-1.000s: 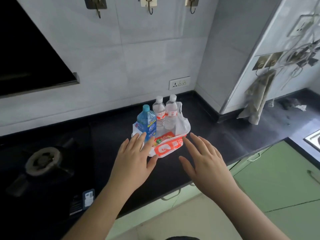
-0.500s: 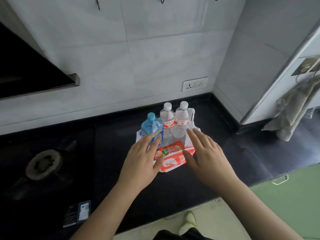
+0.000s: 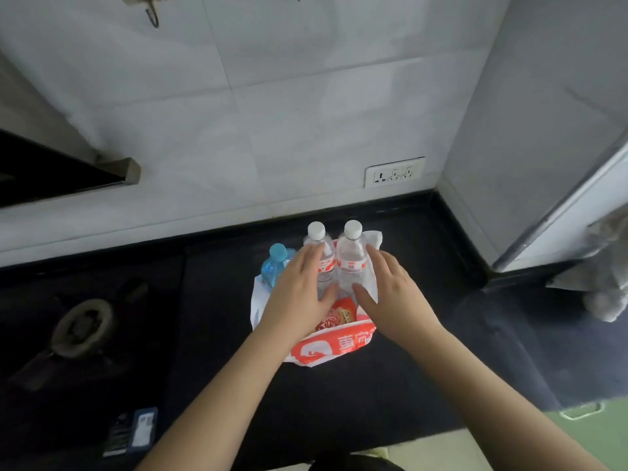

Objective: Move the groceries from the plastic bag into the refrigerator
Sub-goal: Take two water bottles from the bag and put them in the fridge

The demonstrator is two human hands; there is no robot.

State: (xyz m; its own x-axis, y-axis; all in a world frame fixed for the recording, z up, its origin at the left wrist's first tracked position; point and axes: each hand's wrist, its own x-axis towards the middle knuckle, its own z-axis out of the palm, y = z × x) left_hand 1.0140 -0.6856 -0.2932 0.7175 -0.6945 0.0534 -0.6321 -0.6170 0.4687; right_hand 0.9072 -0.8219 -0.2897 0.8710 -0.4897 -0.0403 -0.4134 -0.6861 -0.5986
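The plastic bag stands on the counter. Two clear bottles stand upright at its far side, directly between the left hand and right hand. Both hands are spread, grasping nothing.

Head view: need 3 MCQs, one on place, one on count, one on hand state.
1. Where does the plastic bag sit?
A. on the black countertop
B. on the gas burner
C. on the floor

2. How many white-capped clear bottles stand in the bag?
A. one
B. two
C. four

3. What are the hands doing?
A. both lifting the blue bottle
B. open, one at each clear bottle
C. resting on the burner

Answers: 1 A, the bag rests on the countertop, right of the burner. 2 B, two clear bottles beside the blue bottle. 3 B, left hand and right hand have fingers spread.
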